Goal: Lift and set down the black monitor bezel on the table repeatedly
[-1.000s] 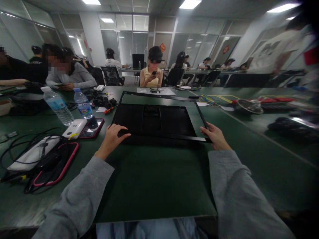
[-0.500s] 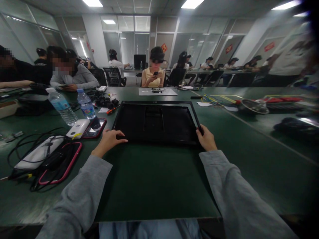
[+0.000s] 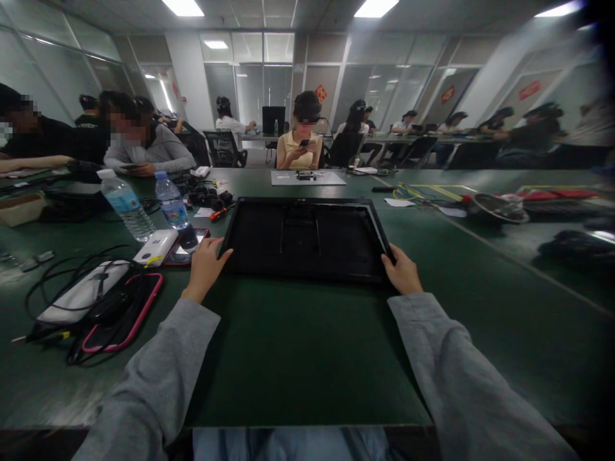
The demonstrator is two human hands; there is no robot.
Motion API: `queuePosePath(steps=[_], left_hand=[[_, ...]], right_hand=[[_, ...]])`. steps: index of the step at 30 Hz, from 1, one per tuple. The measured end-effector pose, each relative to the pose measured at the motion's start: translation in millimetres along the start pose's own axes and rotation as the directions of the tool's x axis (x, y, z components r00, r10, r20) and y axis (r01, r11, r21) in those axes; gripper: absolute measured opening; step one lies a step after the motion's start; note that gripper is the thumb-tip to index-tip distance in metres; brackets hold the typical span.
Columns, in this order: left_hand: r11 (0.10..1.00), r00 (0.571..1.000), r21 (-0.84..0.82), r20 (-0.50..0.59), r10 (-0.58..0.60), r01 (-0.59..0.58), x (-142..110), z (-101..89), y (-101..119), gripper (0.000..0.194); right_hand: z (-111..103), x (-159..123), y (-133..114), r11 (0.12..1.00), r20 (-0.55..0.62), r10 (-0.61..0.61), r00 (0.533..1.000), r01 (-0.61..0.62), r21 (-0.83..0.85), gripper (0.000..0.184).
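A black monitor casing (image 3: 259,240) lies in front of me on the green table, with a raised rim and a rectangular recess in its middle. My left hand (image 3: 206,266) is closed around its left edge near the front corner, thumb on the inner side and fingers outside. On the opposite side, my right hand (image 3: 402,269) grips the right edge, also near the front corner. The fingertips of both hands are partly hidden behind the rim.
To the left stand two water bottles (image 3: 125,208), near a white power bank (image 3: 156,247), a phone (image 3: 187,248), cables and a pink-rimmed case (image 3: 144,314). An orange-handled tool (image 3: 221,212) lies behind. At right is a metal bowl (image 3: 497,208). A person (image 3: 300,144) sits opposite.
My left hand has shifted from the casing's front left corner, thumb and fingers apart, to its left edge and closed there. My right hand keeps its hold. The view has turned slightly left.
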State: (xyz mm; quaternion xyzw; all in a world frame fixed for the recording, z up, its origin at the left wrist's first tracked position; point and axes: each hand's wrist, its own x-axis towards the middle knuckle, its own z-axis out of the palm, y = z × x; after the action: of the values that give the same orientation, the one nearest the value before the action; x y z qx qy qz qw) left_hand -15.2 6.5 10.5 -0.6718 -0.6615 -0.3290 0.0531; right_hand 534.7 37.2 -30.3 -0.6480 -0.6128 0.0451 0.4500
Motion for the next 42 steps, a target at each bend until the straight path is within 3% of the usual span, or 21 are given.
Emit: queuePosePath(steps=[2, 5, 15, 26, 42], left_hand=[[0.996, 0.996, 0.01, 0.023, -0.084, 0.084, -0.8, 5.5, -6.1, 0.055], [0.988, 0.983, 0.031, 0.106, -0.151, 0.149, -2.7, 8.7, -8.5, 0.051], [0.982, 0.965, 0.152, 0.219, -0.147, 0.115, -4.9, -16.5, 17.7, 0.036], [0.975, 0.952, 0.086, 0.216, -0.218, 0.204, -2.2, -18.7, 13.3, 0.04], [0.978, 0.949, 0.067, 0.237, -0.21, 0.199, -0.9, -13.0, 4.6, 0.037]], right_hand=[[0.6, -0.1, 0.8, 1.0, -0.004, -0.002, 1.0, 0.002, 0.004, 0.052], [1.6, 0.2, 3.0, 1.0, -0.017, -0.005, 1.0, 0.005, 0.011, 0.051], [0.1, 7.8, 8.7, 1.0, -0.022, -0.002, 1.0, 0.002, -0.026, 0.049], [-2.7, 7.3, 11.2, 0.999, -0.02, -0.019, 1.0, 0.019, -0.031, 0.049], [-5.6, 7.0, 12.0, 1.0, -0.016, -0.029, 0.999, 0.029, 0.003, 0.049]])
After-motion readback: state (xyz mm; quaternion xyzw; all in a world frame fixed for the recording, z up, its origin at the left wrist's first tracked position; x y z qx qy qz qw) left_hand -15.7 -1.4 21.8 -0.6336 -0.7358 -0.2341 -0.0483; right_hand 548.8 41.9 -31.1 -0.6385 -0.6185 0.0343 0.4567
